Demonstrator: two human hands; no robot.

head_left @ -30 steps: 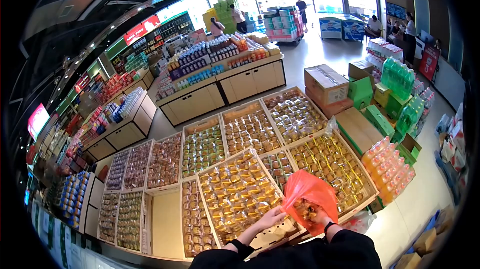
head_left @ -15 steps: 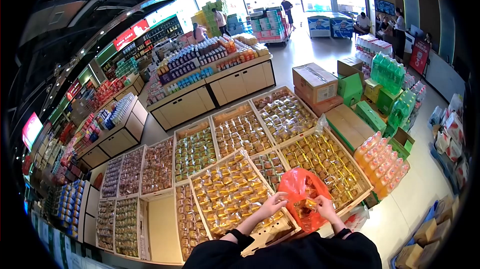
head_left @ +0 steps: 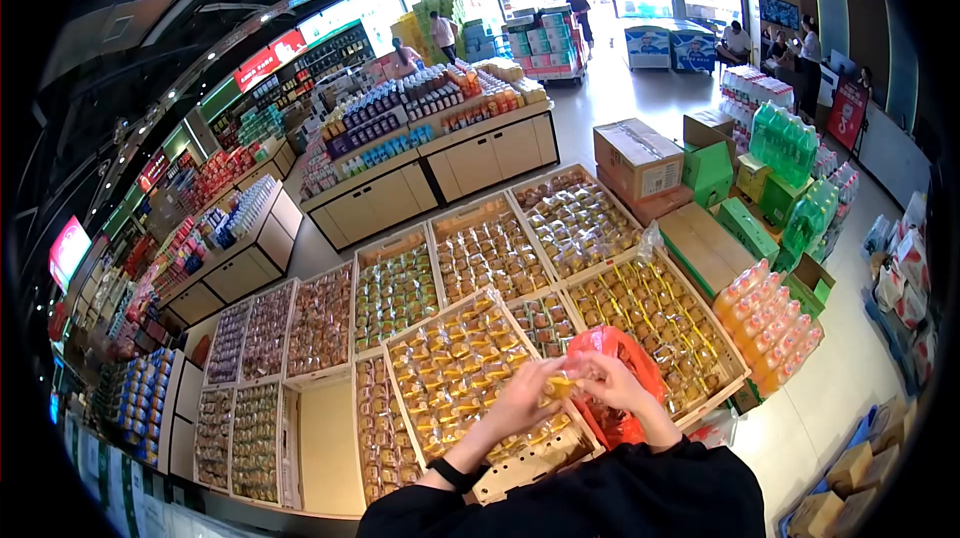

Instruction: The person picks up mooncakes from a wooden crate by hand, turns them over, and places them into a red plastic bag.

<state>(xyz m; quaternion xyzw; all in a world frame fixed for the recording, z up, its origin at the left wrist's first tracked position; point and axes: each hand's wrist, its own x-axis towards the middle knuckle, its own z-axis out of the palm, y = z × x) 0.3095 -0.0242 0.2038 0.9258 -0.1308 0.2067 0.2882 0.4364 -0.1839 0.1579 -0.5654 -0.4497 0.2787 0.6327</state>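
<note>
My left hand is closed on a small yellow-wrapped packet, over the right side of a tilted wooden crate of yellow packets. My right hand meets it from the right, its fingers bent at the same packet and partly blurred. Below and behind my right hand is a red plastic bag, resting by the corner of a crate of brown packets with yellow wrapping. The bag's contents are mostly hidden by my hands.
More wooden trays of wrapped packets spread ahead and left, beside a bare bin. Cardboard boxes and orange drink bottles stand to the right. A drinks counter is beyond. Several people are farther back, one standing person near the doorway.
Both hands have come together above the crate edge, left of the bag's opening. The packet has moved from over the bag to between them. The view has shifted slightly.
</note>
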